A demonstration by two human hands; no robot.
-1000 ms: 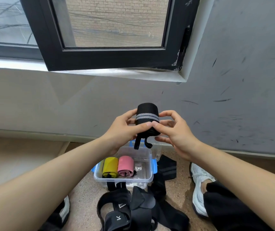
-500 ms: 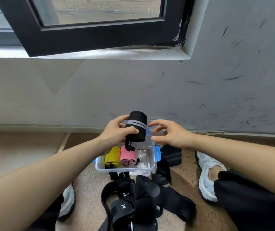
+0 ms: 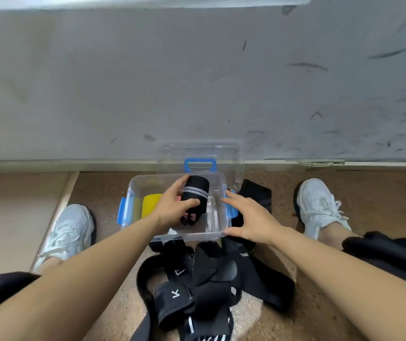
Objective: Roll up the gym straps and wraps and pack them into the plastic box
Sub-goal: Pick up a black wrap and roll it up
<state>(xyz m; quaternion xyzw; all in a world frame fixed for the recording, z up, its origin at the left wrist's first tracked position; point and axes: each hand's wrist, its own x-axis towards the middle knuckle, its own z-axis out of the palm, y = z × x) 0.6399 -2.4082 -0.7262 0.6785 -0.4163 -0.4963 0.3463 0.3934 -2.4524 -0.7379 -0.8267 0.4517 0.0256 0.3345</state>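
My left hand grips a rolled black wrap with grey stripes and holds it inside the clear plastic box on the floor. A yellow roll lies in the box's left part; a pink roll is almost hidden behind my left hand. My right hand rests with fingers spread on the box's right front corner, holding nothing. A heap of loose black straps and wraps lies on the floor in front of the box.
The box's clear lid with a blue handle leans against the grey wall behind it. Another black wrap lies right of the box. My white shoes flank the box on the speckled floor.
My left hand has carried the rolled black wrap down into the box. My right hand let go of it and dropped to the box's right corner. The view tilted down.
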